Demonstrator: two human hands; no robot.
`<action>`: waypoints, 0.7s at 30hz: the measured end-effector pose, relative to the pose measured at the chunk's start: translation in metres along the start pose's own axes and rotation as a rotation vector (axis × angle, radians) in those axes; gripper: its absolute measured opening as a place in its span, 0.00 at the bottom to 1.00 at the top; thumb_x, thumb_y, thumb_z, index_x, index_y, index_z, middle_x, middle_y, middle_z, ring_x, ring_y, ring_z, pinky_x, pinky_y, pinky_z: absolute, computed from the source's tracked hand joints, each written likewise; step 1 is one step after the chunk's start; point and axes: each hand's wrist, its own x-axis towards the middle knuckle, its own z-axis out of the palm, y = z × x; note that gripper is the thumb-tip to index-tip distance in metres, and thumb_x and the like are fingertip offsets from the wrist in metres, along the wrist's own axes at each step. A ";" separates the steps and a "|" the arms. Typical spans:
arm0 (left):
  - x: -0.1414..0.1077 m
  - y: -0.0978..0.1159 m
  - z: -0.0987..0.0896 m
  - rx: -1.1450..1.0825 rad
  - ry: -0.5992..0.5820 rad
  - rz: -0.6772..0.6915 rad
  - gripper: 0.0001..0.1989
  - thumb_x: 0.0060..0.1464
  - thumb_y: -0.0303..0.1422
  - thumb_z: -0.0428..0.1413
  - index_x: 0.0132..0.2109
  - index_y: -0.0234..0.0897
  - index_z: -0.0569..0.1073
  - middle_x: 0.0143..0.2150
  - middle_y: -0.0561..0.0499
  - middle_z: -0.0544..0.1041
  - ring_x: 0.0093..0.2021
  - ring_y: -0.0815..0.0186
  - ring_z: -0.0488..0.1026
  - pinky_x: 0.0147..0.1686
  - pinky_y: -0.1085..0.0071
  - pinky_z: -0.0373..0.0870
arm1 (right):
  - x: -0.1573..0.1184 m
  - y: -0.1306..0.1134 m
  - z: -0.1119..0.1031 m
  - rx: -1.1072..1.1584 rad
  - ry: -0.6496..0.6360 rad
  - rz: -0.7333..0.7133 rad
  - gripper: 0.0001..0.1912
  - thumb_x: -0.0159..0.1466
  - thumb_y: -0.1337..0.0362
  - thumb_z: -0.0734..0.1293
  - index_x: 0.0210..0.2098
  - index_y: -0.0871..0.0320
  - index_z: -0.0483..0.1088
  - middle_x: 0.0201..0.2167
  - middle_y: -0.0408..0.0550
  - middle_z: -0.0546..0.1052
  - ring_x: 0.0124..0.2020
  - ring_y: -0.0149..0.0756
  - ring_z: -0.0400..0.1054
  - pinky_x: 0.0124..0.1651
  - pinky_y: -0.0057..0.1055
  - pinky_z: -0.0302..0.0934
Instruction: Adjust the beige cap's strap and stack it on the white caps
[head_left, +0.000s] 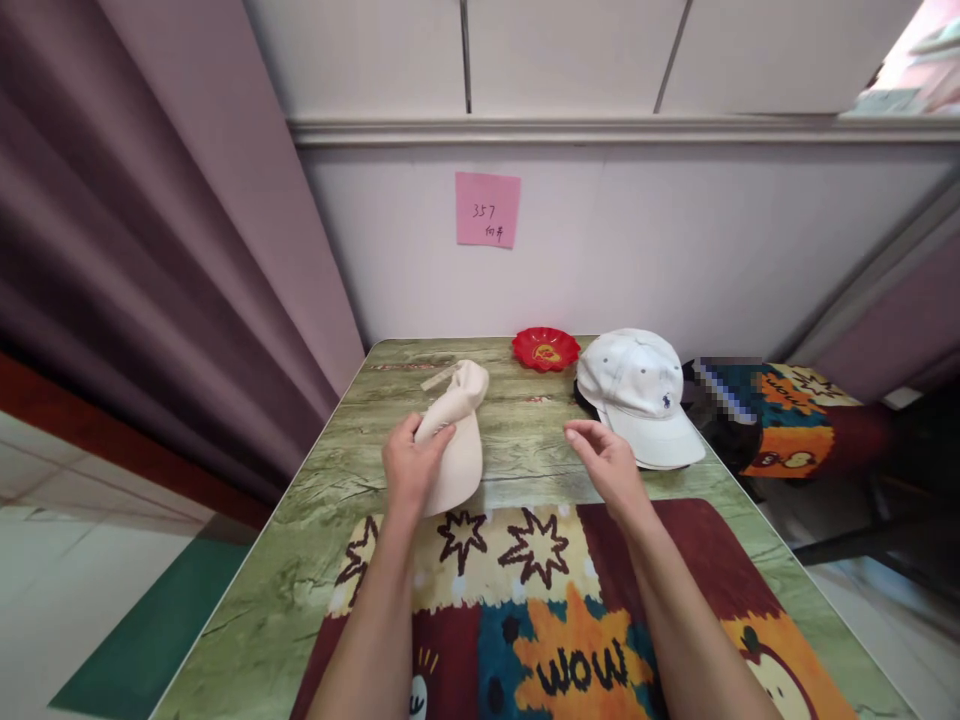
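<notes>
My left hand (414, 465) grips a beige baseball cap (461, 455) near its side, thumb on top. The cap is tilted, its brim pointing toward me and its crown and back strap (439, 377) folded away from me. My right hand (609, 465) is in the air over the table with fingers loosely bent and nothing in them. Just beyond it, a white baseball cap (634, 370) with a small dark blue emblem rests at the table's right side. Part of a black item (589, 400) shows under the white cap; its kind is hidden.
A red scalloped dish (546, 349) stands at the back of the green wood-patterned table (517, 445). A colourful mat (570, 650) covers the near part. Behind is a pale wall with a pink note (487, 209). Purple curtains (187, 150) hang at left.
</notes>
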 end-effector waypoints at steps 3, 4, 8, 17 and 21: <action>-0.016 0.032 0.009 -0.182 -0.064 0.117 0.13 0.49 0.41 0.63 0.39 0.38 0.76 0.36 0.51 0.78 0.40 0.59 0.73 0.41 0.69 0.66 | -0.006 -0.010 0.009 0.196 -0.129 0.183 0.26 0.55 0.46 0.73 0.46 0.57 0.76 0.45 0.52 0.80 0.45 0.42 0.74 0.48 0.35 0.66; -0.022 0.041 0.012 -0.223 -0.095 0.152 0.13 0.49 0.40 0.64 0.40 0.39 0.76 0.38 0.51 0.78 0.41 0.58 0.73 0.44 0.68 0.67 | -0.007 -0.014 0.011 0.273 -0.160 0.225 0.28 0.56 0.45 0.73 0.49 0.56 0.74 0.47 0.51 0.80 0.47 0.43 0.74 0.49 0.36 0.66; -0.043 0.070 0.024 -0.337 -0.182 0.240 0.14 0.44 0.37 0.68 0.41 0.43 0.78 0.45 0.48 0.79 0.50 0.52 0.72 0.56 0.61 0.62 | -0.010 -0.030 0.012 0.622 -0.245 0.220 0.28 0.57 0.45 0.72 0.50 0.54 0.73 0.46 0.48 0.80 0.46 0.39 0.75 0.49 0.33 0.68; -0.065 0.087 0.040 -0.405 -0.276 0.331 0.19 0.43 0.42 0.69 0.42 0.42 0.76 0.55 0.44 0.75 0.59 0.48 0.66 0.65 0.53 0.52 | -0.003 -0.032 0.001 0.926 -0.068 0.346 0.14 0.50 0.66 0.71 0.37 0.60 0.77 0.31 0.45 0.83 0.34 0.41 0.77 0.43 0.35 0.71; -0.037 0.064 0.028 -0.537 -0.222 0.084 0.24 0.58 0.53 0.53 0.51 0.41 0.73 0.63 0.44 0.68 0.65 0.53 0.61 0.61 0.59 0.58 | -0.002 -0.029 -0.010 0.969 -0.152 0.416 0.15 0.46 0.67 0.66 0.34 0.59 0.77 0.27 0.45 0.82 0.32 0.45 0.77 0.42 0.39 0.72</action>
